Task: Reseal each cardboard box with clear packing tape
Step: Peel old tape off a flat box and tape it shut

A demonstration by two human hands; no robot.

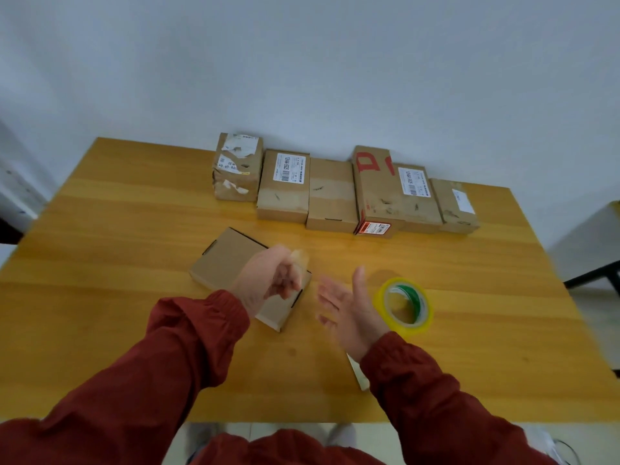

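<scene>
Head view: looking down over a yellow-brown wooden table (pixel 117 229) set against a pale wall (pixel 302 62).
Flat brown cardboard box (pixel 228 260): closed, lying near the table's middle, turned at an angle, right half hidden by the left hand.
Left hand (pixel 268 280): above the flat box, blurred, fingers curled, pinching a scrap at the thumb tip.
Translucent yellowish scrap of tape (pixel 301 257): held over the box's right corner; contact with the cardboard impossible to tell.
Row of six brown cardboard boxes (pixel 330 193): side by side along the far edge, well apart from the flat box; white labels on several, red marking on the fourth.
Right hand (pixel 350 310): empty, fingers straight and spread, palm turned leftward, between flat box and roll.
Pale narrow object (pixel 358 375): on the table, mostly under the dark red right sleeve (pixel 419 397); kind unclear.
Yellowish clear roll of packing tape with green inner core (pixel 407 327): flat on the table, just right of the right hand.
</scene>
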